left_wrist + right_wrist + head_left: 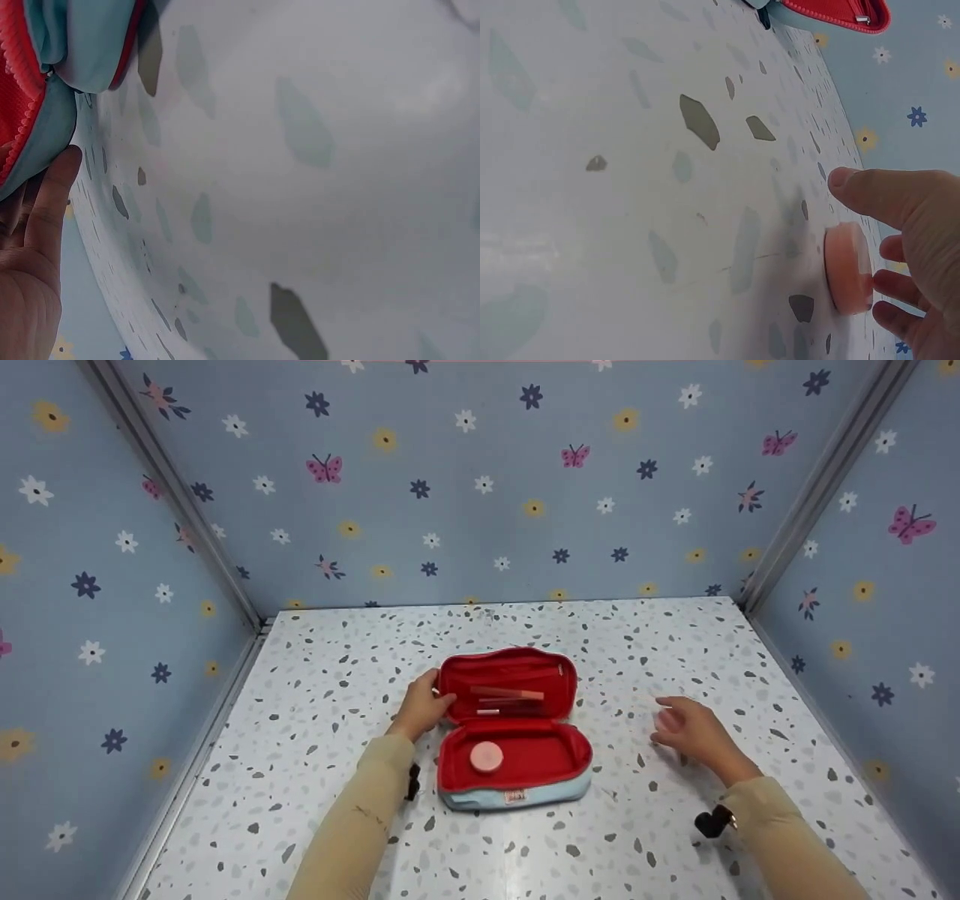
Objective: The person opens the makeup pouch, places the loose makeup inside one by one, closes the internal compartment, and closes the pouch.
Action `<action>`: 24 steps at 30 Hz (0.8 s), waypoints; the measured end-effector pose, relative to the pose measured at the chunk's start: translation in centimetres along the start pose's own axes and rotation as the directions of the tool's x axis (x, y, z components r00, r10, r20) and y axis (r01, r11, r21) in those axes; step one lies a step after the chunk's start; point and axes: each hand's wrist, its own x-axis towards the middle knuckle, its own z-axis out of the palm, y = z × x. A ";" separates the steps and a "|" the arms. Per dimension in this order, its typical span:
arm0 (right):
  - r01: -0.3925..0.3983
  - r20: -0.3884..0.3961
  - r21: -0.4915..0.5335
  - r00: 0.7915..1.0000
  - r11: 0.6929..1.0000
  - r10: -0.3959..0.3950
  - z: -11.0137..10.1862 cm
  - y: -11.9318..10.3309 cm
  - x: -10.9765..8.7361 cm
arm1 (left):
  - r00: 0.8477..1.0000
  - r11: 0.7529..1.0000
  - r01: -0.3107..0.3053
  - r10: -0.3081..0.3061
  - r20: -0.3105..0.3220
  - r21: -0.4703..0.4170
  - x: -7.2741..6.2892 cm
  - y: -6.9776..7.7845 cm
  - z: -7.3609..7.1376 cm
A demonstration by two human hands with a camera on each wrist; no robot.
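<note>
we judge this a reach-and-grasp step: our right grip (697, 731) is spread wide beside the round pink container (847, 268), right of the open case (551, 793). our left grip (424, 706) pinches the case's far half at its left rim. the next move calls for closing thumb and fingers on the container.

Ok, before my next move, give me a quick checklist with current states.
1. Case unzipped and open: ok.
2. Left hand holding the lid at its left edge: ok.
3. Bare space in the base, beside the round pink item: ok.
4. Right hand gripping the pink puck: not ok, thumb apart from it.
5. Right fingers touching the puck: cannot tell.
</note>
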 end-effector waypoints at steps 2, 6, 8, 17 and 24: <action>-0.008 0.002 -0.005 1.000 1.000 0.008 -0.1 0.2 -0.1 | 1.000 1.000 0.002 -0.002 0.002 0.004 0.1 0.0 0.0; -0.018 0.001 -0.018 1.000 1.000 0.018 -0.2 0.5 -0.2 | 1.000 1.000 0.008 -0.008 -0.004 0.006 0.2 -0.1 0.1; -0.021 0.001 -0.028 1.000 0.999 0.021 -0.2 0.6 -0.3 | 1.000 1.000 0.011 -0.011 -0.005 0.005 0.2 0.0 0.1; -0.028 -0.018 -0.019 0.999 0.999 0.028 -0.1 0.9 -0.5 | 1.000 1.000 0.022 -0.022 0.003 0.009 0.0 0.1 0.1; -0.042 -0.014 -0.038 0.999 0.998 0.042 0.0 1.0 -0.5 | 1.000 1.000 0.031 -0.031 0.003 0.007 0.0 0.0 0.1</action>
